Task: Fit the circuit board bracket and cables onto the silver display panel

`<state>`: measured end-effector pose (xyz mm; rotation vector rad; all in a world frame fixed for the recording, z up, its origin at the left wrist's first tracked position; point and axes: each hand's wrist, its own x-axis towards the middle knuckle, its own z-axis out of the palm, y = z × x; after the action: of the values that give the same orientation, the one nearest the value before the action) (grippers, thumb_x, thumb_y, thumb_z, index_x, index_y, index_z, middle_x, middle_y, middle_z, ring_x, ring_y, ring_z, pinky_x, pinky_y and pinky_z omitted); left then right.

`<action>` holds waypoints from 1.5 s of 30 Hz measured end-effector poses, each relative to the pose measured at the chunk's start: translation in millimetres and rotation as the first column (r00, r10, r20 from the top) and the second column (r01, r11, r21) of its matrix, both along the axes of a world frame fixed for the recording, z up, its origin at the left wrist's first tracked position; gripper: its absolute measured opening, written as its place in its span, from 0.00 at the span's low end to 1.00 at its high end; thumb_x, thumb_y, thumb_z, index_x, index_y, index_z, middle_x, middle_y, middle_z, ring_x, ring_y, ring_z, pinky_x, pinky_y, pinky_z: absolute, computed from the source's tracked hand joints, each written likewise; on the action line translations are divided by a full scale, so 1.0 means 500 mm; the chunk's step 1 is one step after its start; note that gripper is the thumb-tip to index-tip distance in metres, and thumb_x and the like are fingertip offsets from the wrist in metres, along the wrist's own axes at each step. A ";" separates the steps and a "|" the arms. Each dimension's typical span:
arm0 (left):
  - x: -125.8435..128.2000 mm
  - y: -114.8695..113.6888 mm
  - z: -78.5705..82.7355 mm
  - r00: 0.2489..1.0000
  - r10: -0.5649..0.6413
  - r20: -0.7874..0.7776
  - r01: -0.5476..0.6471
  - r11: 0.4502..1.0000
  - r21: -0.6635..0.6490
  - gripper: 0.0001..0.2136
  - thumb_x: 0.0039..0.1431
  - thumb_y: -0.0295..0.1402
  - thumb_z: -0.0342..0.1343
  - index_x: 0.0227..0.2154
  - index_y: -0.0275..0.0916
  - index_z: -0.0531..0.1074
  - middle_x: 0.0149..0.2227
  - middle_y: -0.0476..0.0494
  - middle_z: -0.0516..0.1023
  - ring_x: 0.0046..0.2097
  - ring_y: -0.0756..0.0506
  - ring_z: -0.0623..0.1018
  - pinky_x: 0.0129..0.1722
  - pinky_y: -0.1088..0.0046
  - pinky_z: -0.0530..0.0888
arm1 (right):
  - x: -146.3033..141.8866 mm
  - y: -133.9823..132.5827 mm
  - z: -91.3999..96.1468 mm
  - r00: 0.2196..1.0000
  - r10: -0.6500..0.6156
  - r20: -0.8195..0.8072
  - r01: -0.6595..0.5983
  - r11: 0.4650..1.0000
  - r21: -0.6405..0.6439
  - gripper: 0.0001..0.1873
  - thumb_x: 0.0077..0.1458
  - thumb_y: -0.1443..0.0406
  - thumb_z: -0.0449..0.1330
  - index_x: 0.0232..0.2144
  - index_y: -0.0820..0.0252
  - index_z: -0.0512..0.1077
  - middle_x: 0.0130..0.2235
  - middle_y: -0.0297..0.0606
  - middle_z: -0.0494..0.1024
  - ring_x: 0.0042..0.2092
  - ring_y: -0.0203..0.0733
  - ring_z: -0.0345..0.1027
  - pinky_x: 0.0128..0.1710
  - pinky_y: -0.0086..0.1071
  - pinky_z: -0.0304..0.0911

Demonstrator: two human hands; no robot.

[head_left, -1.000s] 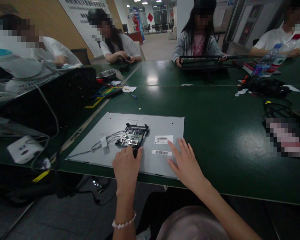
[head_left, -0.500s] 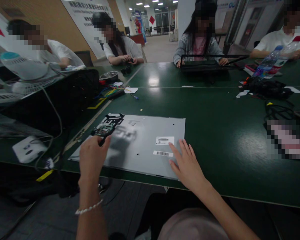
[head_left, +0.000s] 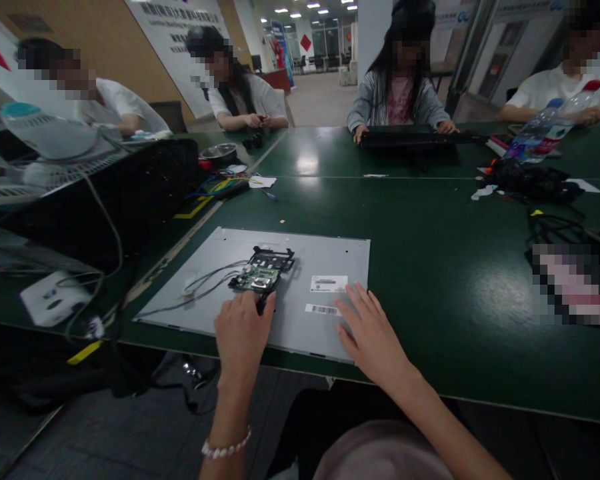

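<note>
A flat grey display panel (head_left: 300, 327) lies back side up at the near edge of the green table, with two white labels on its right part. Over the panel's middle, my left hand (head_left: 245, 327) pinches the near end of a circuit board (head_left: 257, 279) that is fixed to a black bracket (head_left: 275, 259). Thin dark cables (head_left: 205, 283) run from the board to the panel's left side. My right hand (head_left: 367, 323) rests with fingers spread on the panel's right edge, beside the barcode label (head_left: 323, 310).
A white box-like device (head_left: 53, 300) with a cable stands left, near a dark case (head_left: 105, 207). Wires, a metal bowl (head_left: 219, 153) and a screwdriver (head_left: 269, 194) lie beyond. Bottles (head_left: 535, 130) and a black bundle (head_left: 530, 179) are at right. Several people sit across the table.
My left hand has carried the circuit board and bracket rightward to the panel's middle, and the cables now show. My right hand stays nearly in place. Across the table, a person has lowered a black frame.
</note>
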<state>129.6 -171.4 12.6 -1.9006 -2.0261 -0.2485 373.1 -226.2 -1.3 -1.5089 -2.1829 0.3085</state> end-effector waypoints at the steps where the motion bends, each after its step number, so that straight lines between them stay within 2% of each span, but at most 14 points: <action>1: 0.001 -0.003 0.000 1.000 -0.001 -0.010 0.001 1.000 -0.005 0.18 0.67 0.46 0.43 0.32 0.37 0.68 0.35 0.36 0.76 0.40 0.36 0.73 0.39 0.63 0.66 | 0.000 -0.001 0.002 1.000 0.006 0.000 -0.006 1.000 -0.006 0.22 0.65 0.64 0.50 0.59 0.62 0.67 0.66 0.51 0.61 0.70 0.54 0.46 0.67 0.52 0.49; 6: 0.006 -0.025 0.025 0.998 0.017 -0.052 -0.020 0.997 -0.069 0.18 0.66 0.46 0.44 0.33 0.37 0.70 0.36 0.34 0.76 0.41 0.35 0.74 0.38 0.62 0.66 | -0.006 -0.013 0.020 1.000 0.014 -0.003 -0.014 1.000 0.008 0.22 0.65 0.65 0.51 0.59 0.62 0.67 0.66 0.51 0.62 0.68 0.53 0.51 0.66 0.51 0.53; 11: 0.007 -0.032 0.103 1.000 -0.002 0.003 0.003 0.989 -0.150 0.19 0.65 0.48 0.45 0.34 0.38 0.73 0.37 0.35 0.77 0.42 0.34 0.75 0.39 0.61 0.68 | -0.006 -0.025 0.048 1.000 0.015 -0.001 -0.015 0.999 0.033 0.22 0.65 0.64 0.51 0.59 0.62 0.67 0.65 0.51 0.63 0.68 0.53 0.52 0.65 0.50 0.54; 14: -0.011 0.005 0.167 0.991 -0.056 0.122 0.078 0.980 -0.181 0.19 0.65 0.48 0.45 0.35 0.39 0.73 0.38 0.38 0.78 0.42 0.37 0.77 0.40 0.64 0.70 | -0.004 -0.032 0.061 1.000 0.020 0.002 -0.020 0.999 0.025 0.22 0.65 0.64 0.51 0.59 0.62 0.67 0.66 0.51 0.63 0.68 0.53 0.51 0.66 0.50 0.53; 16: -0.031 0.055 0.200 0.989 -0.063 0.134 0.082 0.987 -0.137 0.19 0.65 0.47 0.45 0.39 0.38 0.73 0.40 0.38 0.78 0.44 0.38 0.77 0.43 0.64 0.71 | -0.004 -0.037 0.066 1.000 0.020 0.004 -0.020 1.000 0.016 0.23 0.65 0.65 0.51 0.60 0.62 0.67 0.66 0.51 0.63 0.68 0.53 0.51 0.66 0.49 0.53; 18: -0.050 0.121 0.217 0.991 -0.019 0.132 0.035 0.992 -0.124 0.19 0.63 0.47 0.48 0.44 0.38 0.73 0.43 0.37 0.78 0.46 0.37 0.77 0.45 0.64 0.71 | -0.004 -0.043 0.068 1.000 0.020 0.001 -0.020 1.000 0.014 0.23 0.65 0.65 0.51 0.60 0.62 0.67 0.66 0.51 0.63 0.68 0.53 0.51 0.66 0.50 0.53; 21: -0.073 0.227 0.212 0.986 0.055 0.160 -0.012 0.966 -0.260 0.21 0.59 0.46 0.52 0.48 0.37 0.74 0.48 0.35 0.78 0.48 0.37 0.77 0.46 0.66 0.71 | -0.006 -0.049 0.069 1.000 0.022 -0.005 -0.022 1.000 0.016 0.23 0.65 0.64 0.51 0.60 0.61 0.67 0.66 0.51 0.63 0.68 0.53 0.51 0.65 0.51 0.54; 23: -0.080 0.287 0.198 0.982 0.070 0.173 0.002 0.922 -0.387 0.23 0.58 0.45 0.53 0.48 0.33 0.74 0.48 0.31 0.78 0.48 0.37 0.77 0.45 0.69 0.71 | -0.005 -0.049 0.070 1.000 0.023 -0.006 -0.023 1.000 0.014 0.22 0.65 0.64 0.51 0.60 0.61 0.67 0.66 0.51 0.63 0.68 0.52 0.51 0.65 0.51 0.54; 27: -0.082 0.357 0.174 0.981 0.060 0.184 0.040 0.868 -0.495 0.16 0.49 0.42 0.59 0.33 0.32 0.79 0.36 0.32 0.81 0.40 0.38 0.79 0.37 0.71 0.70 | -0.001 -0.039 0.069 1.000 0.026 -0.002 -0.026 1.000 0.003 0.22 0.65 0.65 0.51 0.60 0.60 0.67 0.66 0.49 0.63 0.68 0.52 0.51 0.65 0.51 0.54; 29: -0.080 0.373 0.165 0.980 0.058 0.192 0.049 0.857 -0.512 0.12 0.45 0.39 0.61 0.28 0.34 0.79 0.30 0.34 0.80 0.37 0.38 0.79 0.34 0.71 0.70 | -0.001 -0.033 0.066 1.000 0.026 0.000 -0.026 1.000 0.002 0.22 0.65 0.65 0.51 0.60 0.59 0.67 0.66 0.49 0.63 0.68 0.52 0.51 0.65 0.51 0.54; 32: -0.083 0.388 0.148 0.975 0.055 0.214 0.062 0.863 -0.502 0.08 0.42 0.35 0.61 0.25 0.36 0.79 0.28 0.36 0.80 0.36 0.39 0.78 0.32 0.72 0.68 | -0.002 -0.025 0.059 1.000 0.028 0.006 -0.028 1.000 0.000 0.22 0.65 0.64 0.51 0.60 0.60 0.67 0.66 0.49 0.63 0.69 0.53 0.51 0.65 0.52 0.54; 38: -0.097 0.398 0.121 0.955 0.041 0.295 0.102 0.886 -0.453 0.08 0.45 0.30 0.58 0.27 0.32 0.80 0.31 0.38 0.80 0.34 0.45 0.76 0.34 0.74 0.67 | -0.003 -0.019 0.048 1.000 0.024 0.010 -0.024 1.000 -0.003 0.22 0.65 0.65 0.51 0.60 0.61 0.67 0.66 0.51 0.62 0.68 0.53 0.51 0.65 0.51 0.54; 42: -0.141 0.398 0.132 0.932 0.050 0.358 0.093 0.924 -0.370 0.16 0.56 0.33 0.54 0.39 0.23 0.78 0.38 0.36 0.80 0.35 0.51 0.71 0.36 0.76 0.64 | -0.007 -0.019 0.039 0.999 0.027 0.019 -0.027 0.999 -0.017 0.23 0.65 0.65 0.50 0.60 0.61 0.66 0.66 0.50 0.61 0.69 0.53 0.50 0.65 0.51 0.53; 45: -0.206 0.394 0.155 0.918 0.101 0.385 0.021 0.954 -0.300 0.17 0.59 0.32 0.53 0.40 0.16 0.74 0.36 0.35 0.78 0.33 0.53 0.67 0.36 0.76 0.63 | -0.013 -0.021 0.030 0.999 0.034 0.027 -0.033 0.999 -0.016 0.23 0.65 0.65 0.50 0.61 0.60 0.66 0.67 0.50 0.61 0.69 0.53 0.50 0.65 0.51 0.53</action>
<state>26.4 25.7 90.1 -2.1210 -2.4891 -0.3596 366.6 -236.7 13.8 -1.4946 -2.2340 0.3175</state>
